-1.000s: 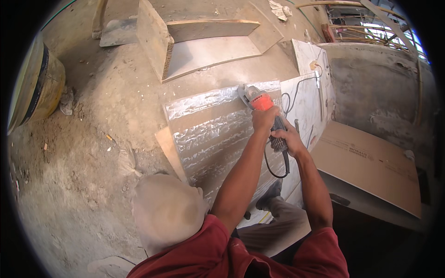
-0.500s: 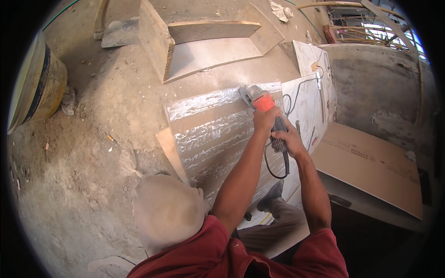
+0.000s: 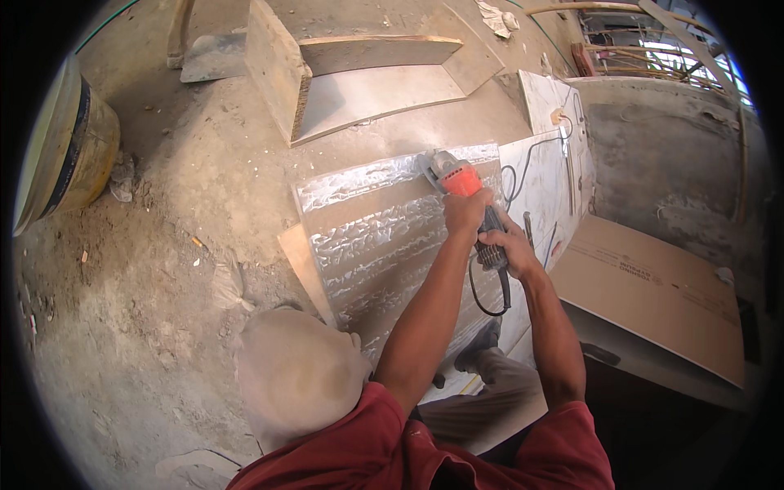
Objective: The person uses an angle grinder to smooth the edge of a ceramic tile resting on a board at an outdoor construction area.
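Note:
An orange and black angle grinder [image 3: 462,179] lies tilted over the far edge of a flat panel [image 3: 359,214]. White, shiny streaks and brown bands run across the panel. My left hand [image 3: 466,214] is wrapped round the grinder's body just behind the orange part. Nearer to me, my right hand [image 3: 510,247] grips the black rear handle. The grinder's head and guard rest at or just above the panel's far streak; the disc's contact with it is hard to make out. A black cord [image 3: 480,304] loops down from the handle.
Boards [image 3: 380,90] stand and lie at the back. A yellowish bucket [image 3: 90,147] is at the left. White marbled slabs [image 3: 535,167] adjoin the panel, with a cable across them. A brown board [image 3: 645,282] leans at the right. A beige cap [image 3: 298,371] shows low in view.
The grinder and both hands have shifted very slightly left relative to the panel. My grip on it is the same.

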Demonstrator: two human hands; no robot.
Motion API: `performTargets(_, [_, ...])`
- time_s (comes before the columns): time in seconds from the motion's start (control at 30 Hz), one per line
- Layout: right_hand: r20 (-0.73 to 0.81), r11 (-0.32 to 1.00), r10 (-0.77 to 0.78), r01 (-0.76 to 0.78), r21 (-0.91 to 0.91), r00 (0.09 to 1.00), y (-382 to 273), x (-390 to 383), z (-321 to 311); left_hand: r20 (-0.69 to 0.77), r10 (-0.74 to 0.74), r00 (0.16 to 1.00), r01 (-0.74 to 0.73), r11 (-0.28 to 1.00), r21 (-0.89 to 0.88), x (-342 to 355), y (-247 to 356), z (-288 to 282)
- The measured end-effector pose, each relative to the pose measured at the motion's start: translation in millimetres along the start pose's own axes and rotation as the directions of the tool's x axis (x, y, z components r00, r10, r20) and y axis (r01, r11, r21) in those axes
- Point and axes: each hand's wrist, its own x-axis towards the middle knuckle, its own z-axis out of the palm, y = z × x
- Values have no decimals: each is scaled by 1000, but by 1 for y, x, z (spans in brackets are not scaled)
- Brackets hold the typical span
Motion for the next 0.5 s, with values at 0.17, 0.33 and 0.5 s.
performTargets(0.17, [29,997,26,-28,74,999,7,-6,1,-26,-7,1000,10,994,105,-17,7,-4])
performTargets(0.33, [8,997,-23,23,79,1000,10,-3,5,-139,117,983,-95,983,158,2,-8,5])
performTargets(0.5, [-15,998,-12,13,69,1000,6,3,-4,-109,121,987,-111,989,93,22,-18,19])
